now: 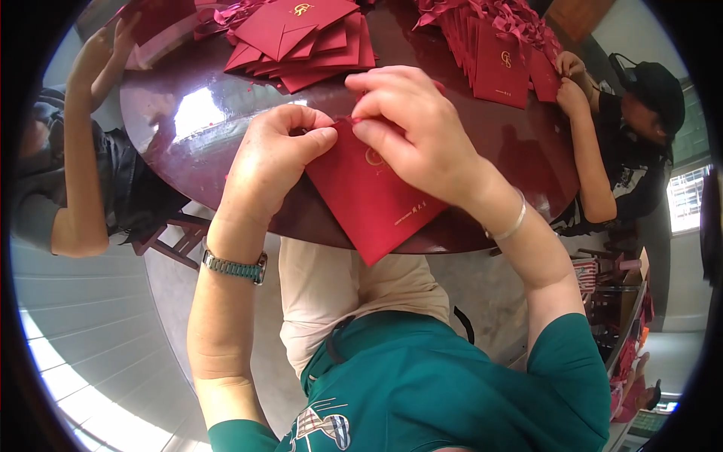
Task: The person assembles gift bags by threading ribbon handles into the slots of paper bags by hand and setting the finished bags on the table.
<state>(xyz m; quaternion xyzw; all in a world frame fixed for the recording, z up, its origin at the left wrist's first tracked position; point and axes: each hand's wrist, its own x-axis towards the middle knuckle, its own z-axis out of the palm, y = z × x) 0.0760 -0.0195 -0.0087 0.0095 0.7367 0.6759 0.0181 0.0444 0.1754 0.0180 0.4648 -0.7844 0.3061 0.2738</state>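
A red paper gift bag (376, 203) with gold print lies flat in front of me, its lower corner jutting past the table's near edge. At its upper end my left hand (269, 154) is closed, thumb and forefinger pinching a short bit of red ribbon (343, 120). My right hand (425, 132) is bent over the bag's upper right part. Its thumb and forefinger pinch the same ribbon close to the left fingertips. The right palm and fingers hide much of the bag's top edge.
On the round glossy table (181, 151) are a pile of red bags (301, 38) at the far side and a row of upright bags (501, 64) with ribbons at far right. One person (98, 166) sits at left; another (633, 128) handles a bag at right.
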